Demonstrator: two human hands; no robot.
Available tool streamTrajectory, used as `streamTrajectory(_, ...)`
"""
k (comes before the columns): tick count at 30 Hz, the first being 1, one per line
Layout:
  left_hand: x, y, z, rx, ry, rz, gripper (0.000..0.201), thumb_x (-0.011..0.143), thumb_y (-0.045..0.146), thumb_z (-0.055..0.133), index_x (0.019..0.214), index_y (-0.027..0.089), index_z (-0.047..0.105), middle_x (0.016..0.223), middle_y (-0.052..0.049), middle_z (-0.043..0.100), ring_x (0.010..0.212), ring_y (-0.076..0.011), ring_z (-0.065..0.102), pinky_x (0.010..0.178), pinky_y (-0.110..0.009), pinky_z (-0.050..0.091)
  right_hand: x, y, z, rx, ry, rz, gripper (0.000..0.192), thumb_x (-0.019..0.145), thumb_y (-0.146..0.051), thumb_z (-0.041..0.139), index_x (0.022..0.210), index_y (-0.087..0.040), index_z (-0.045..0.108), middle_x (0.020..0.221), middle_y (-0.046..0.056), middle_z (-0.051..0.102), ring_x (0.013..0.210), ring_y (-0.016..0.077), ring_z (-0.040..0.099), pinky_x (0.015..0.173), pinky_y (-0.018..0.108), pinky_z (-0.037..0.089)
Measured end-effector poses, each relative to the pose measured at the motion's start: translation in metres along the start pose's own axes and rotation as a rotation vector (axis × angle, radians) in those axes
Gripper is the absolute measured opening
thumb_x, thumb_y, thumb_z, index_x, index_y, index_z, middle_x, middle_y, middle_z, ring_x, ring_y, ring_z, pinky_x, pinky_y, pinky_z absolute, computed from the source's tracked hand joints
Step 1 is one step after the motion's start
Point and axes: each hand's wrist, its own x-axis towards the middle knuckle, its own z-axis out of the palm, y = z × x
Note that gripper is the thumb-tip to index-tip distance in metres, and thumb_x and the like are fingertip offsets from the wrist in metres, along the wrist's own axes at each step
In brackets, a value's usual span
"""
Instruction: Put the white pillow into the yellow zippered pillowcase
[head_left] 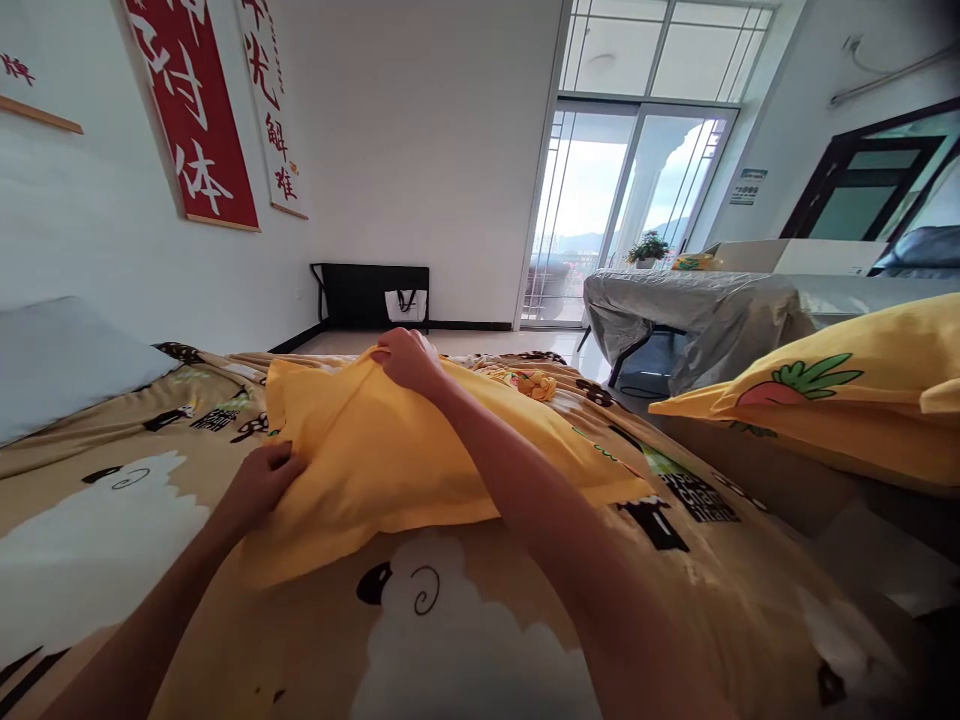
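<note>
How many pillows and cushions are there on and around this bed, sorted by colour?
Yellow: 2, the yellow pillowcase gripped by the left hand and right hand, and the carrot pillow at right.
Grey: 1, the grey pillow.
Total: 3

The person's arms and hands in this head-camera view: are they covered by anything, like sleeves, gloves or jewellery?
Both are bare. The left hand and right hand wear no gloves, and no rings, watch or bracelet can be seen. Each forearm runs uncovered from the wrist to the bottom edge of the picture, so no sleeve shows. No markings are visible on them.
</note>
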Motion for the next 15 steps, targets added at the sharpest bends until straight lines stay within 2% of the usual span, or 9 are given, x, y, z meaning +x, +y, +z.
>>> streamTrajectory(3,-0.002,0.004,-0.024,0.025,-0.173,-0.047,0.035,0.057,0.052,0.045,0.043,0.021,0.034,0.048,0.001,0.032,0.049,-0.0134,0.033,0.049,-0.028,0.027,-0.003,0.003,-0.002,-0.027,0.052,0.025,0.025,0.09,-0.034,0.043,0.09,-0.024,0.066,0.092,0.006,0.067,0.087,0.0215,0.059,0.066,0.027,0.036)
streamTrajectory(5,-0.002,0.003,-0.038,0.048,-0.291,-0.077,0.037,0.059,0.05,0.046,0.04,0.021,0.034,0.046,0.0,0.033,0.048,-0.013,0.031,0.052,-0.029,0.027,-0.007,0.005,-0.001,-0.05,0.061,0.017,0.026,0.091,-0.035,0.042,0.091,-0.024,0.066,0.092,0.006,0.067,0.088,0.0222,0.06,0.068,0.028,0.037)
streamTrajectory(7,-0.005,0.002,-0.049,0.048,-0.347,-0.063,0.038,0.062,0.048,0.048,0.039,0.02,0.037,0.045,-0.001,0.037,0.049,-0.0136,0.033,0.053,-0.029,0.029,-0.011,0.006,0.001,-0.072,0.052,-0.001,0.026,0.092,-0.035,0.042,0.09,-0.024,0.065,0.093,0.006,0.067,0.088,0.0228,0.06,0.069,0.029,0.037)
streamTrajectory(9,-0.012,0.006,-0.054,0.026,-0.242,0.054,0.038,0.065,0.05,0.052,0.043,0.02,0.044,0.05,-0.002,0.044,0.053,-0.0153,0.039,0.054,-0.03,0.032,-0.013,0.005,0.003,-0.085,0.036,-0.017,0.025,0.092,-0.036,0.042,0.089,-0.024,0.065,0.092,0.006,0.067,0.087,0.0232,0.061,0.068,0.029,0.038)
streamTrajectory(11,-0.025,0.014,-0.054,-0.009,-0.11,0.25,0.035,0.07,0.052,0.056,0.054,0.021,0.058,0.064,-0.003,0.056,0.065,-0.019,0.05,0.061,-0.03,0.041,-0.014,0.004,0.006,-0.088,0.026,-0.019,0.025,0.091,-0.036,0.043,0.089,-0.025,0.064,0.092,0.005,0.067,0.086,0.0233,0.061,0.068,0.029,0.038)
streamTrajectory(13,-0.041,0.025,-0.05,0.001,-0.083,0.439,0.028,0.078,0.05,0.056,0.073,0.025,0.069,0.086,-0.003,0.065,0.084,-0.0224,0.059,0.073,-0.03,0.047,-0.012,0.005,0.007,-0.085,0.03,-0.015,0.025,0.092,-0.036,0.042,0.09,-0.025,0.064,0.093,0.005,0.068,0.087,0.0227,0.061,0.068,0.029,0.038)
streamTrajectory(15,-0.055,0.03,-0.043,0.088,-0.092,0.585,0.025,0.084,0.045,0.054,0.095,0.03,0.07,0.106,-0.004,0.065,0.101,-0.0233,0.06,0.084,-0.03,0.049,-0.009,0.008,0.004,-0.084,0.045,-0.006,0.025,0.092,-0.035,0.042,0.091,-0.025,0.065,0.094,0.005,0.068,0.088,0.0215,0.061,0.069,0.028,0.038)
